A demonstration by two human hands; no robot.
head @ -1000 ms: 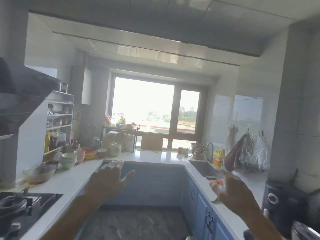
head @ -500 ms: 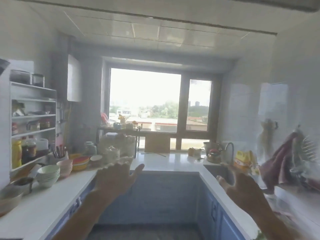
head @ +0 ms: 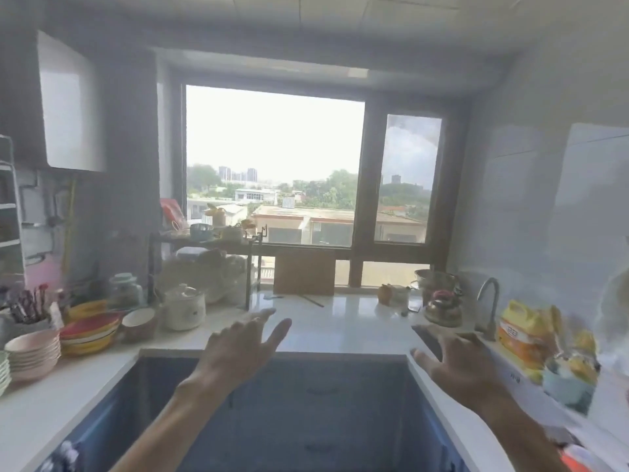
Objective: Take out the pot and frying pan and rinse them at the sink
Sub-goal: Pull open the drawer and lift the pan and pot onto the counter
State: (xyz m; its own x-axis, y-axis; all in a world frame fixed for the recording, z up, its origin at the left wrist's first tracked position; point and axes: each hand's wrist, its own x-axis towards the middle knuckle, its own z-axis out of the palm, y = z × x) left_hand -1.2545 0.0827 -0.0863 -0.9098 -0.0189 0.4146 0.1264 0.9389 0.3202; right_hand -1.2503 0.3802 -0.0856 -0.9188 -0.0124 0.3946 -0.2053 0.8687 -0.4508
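Observation:
My left hand [head: 238, 349] is stretched forward in mid-air over the blue cabinet fronts [head: 306, 403], fingers spread and holding nothing. My right hand [head: 456, 366] reaches forward near the right counter's edge, fingers straight, also holding nothing. The sink [head: 427, 337] is a dark basin in the right counter, just beyond my right hand, with a curved metal faucet [head: 488, 308] behind it. No pot or frying pan shows plainly in this blurred view.
A white U-shaped counter [head: 340, 318] runs round me. Stacked bowls [head: 34, 352] and coloured plates [head: 90, 330] sit on the left, a white crock [head: 183, 310] and a rack [head: 204, 264] at the back, and a kettle [head: 442, 308] and yellow detergent bottle [head: 524, 332] by the sink.
The view has moved forward towards the window and the stove has left the frame. Both hands stay raised and open, now nearer the back counter and sink.

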